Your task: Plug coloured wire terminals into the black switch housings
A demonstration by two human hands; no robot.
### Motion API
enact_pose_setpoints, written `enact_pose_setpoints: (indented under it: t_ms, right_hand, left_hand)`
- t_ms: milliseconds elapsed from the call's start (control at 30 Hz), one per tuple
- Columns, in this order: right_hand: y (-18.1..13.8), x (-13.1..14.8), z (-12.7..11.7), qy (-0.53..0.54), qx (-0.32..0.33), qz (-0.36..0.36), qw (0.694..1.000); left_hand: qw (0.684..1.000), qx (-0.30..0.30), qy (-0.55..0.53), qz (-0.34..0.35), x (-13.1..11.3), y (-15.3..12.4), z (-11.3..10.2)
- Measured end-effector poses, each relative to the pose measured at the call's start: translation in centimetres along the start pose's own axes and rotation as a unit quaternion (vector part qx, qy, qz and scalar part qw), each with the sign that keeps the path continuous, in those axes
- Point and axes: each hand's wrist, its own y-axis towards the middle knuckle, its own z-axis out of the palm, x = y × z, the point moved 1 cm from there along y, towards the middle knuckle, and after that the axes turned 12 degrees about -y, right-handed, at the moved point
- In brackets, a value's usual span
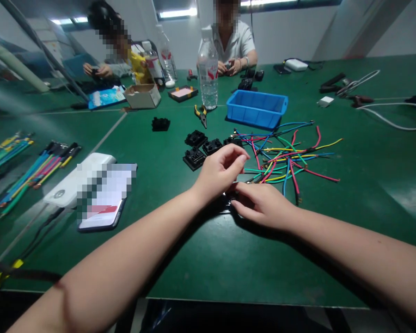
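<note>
My left hand (222, 169) is closed, thumb and forefinger curled together. What it may pinch is hidden or too small to make out. Just below and to its right, my right hand (263, 203) has its thumb and fingers around a black plastic part (231, 196), which is mostly covered by both hands. Beyond my left hand lie several black plastic housings (194, 158) close together. To the right of the hands is a loose heap of short red, blue, green and yellow wires (289, 159) with metal ends.
A blue bin (256, 108), pliers (201, 116) and a water bottle (208, 69) stand or lie beyond the housings. At left are a phone (107, 199), a white power bank (79, 178) and bundled wires (43, 169). Two people sit across the green table (263, 273).
</note>
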Motion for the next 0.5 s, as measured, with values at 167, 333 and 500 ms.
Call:
enact_pose_setpoints:
  t_ms: [167,333,500]
  right_hand:
    - [0.0,-0.2,0.3,-0.004,0.004,0.013,1.0]
    - [0.0,-0.1,0.2,-0.003,0.002,0.006,1.0]
    - [0.1,-0.2,0.4,-0.011,0.004,0.01,1.0]
  left_hand:
    - [0.996,0.048,0.031,0.071,0.3,1.9,0.8]
    - [0.99,0.095,0.066,0.079,0.0,2.0,-0.4]
    - [0.985,0.11,0.107,0.076,0.3,1.6,-0.6]
